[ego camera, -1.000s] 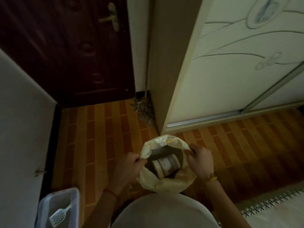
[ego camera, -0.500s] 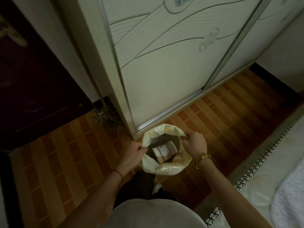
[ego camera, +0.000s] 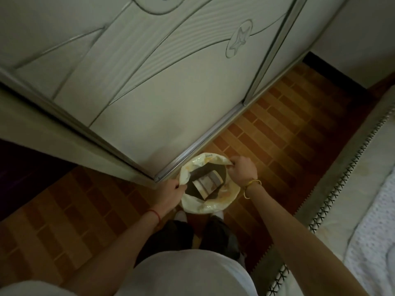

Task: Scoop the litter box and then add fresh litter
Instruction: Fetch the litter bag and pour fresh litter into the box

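Looking straight down, the biggest thing in view is the pale wardrobe door (ego camera: 149, 82) with curvy embossed lines and a little star shape. It runs across the whole top, with a metal rail along its bottom. Under it is the brick-pattern floor (ego camera: 288, 124), orange-brown and pretty dim toward the left edge. At the right edge of the floor there's a white quilted bed cover (ego camera: 376, 242), and just beside it a pale mat (ego camera: 335, 167) with a black cross-stitch border running diagonally. The person stands at the bottom middle in a white top and dark trousers (ego camera: 171, 238), with pale shoe tips (ego camera: 181, 215) poking out right behind the bag.

So the plastic bag (ego camera: 205, 207) is creamy yellow-white with its mouth wide open. It sits on the floor right at the corner of the wardrobe rail, touching it or as good as, can't tell which. Both hands are clamped on its rim, apart from each other. The left hand (ego camera: 171, 194) has the left edge bunched in curled fingers, and the right hand (ego camera: 241, 170) pinches the far right edge. Inside the bag is something dark, too murky to say what, with a cup (ego camera: 208, 183) lying tilted on its side on top.

Smallest bits: a gold bracelet (ego camera: 252, 182) on the right wrist and a red string (ego camera: 155, 214) on the left
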{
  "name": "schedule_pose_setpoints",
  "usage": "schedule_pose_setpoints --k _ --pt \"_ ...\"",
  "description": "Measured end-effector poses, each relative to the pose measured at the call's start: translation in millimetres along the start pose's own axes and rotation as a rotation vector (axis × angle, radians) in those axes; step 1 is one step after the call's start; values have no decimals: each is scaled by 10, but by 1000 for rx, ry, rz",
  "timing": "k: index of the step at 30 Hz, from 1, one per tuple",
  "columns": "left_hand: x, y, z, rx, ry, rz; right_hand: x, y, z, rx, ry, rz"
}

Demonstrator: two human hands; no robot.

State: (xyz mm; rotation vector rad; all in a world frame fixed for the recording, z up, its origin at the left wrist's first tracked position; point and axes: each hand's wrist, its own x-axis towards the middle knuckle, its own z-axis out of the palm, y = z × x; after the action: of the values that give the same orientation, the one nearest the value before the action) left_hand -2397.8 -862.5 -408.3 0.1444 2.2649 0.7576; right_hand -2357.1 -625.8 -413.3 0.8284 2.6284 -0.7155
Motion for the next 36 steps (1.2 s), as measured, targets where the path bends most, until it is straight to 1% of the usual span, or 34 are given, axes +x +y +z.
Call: schedule_pose_setpoints --k 4,7,11,15,20,27,36 --pt "492 130 211 -72 -33 -61 619 248 28 -6 -99 17" --pt "863 207 411 -120 -25 -102 1102 440 61 -19 -199 31" --pt "1407 212 739 -158 -36 -166 1748 690 218 -36 -250 34" --pt "1937 137 1093 -131 -19 -212 2309 925 501 -86 -266 -25" --pt "2574 -84 1501 -133 19 -289 2866 1233 1031 -121 -276 -86" --pt "3478 -752 2074 -100 6 -350 3646 1518 1995 -220 -328 -235" --pt "4371 -1357 2590 -49 20 -392 4433 1643 2996 -325 -332 -263"
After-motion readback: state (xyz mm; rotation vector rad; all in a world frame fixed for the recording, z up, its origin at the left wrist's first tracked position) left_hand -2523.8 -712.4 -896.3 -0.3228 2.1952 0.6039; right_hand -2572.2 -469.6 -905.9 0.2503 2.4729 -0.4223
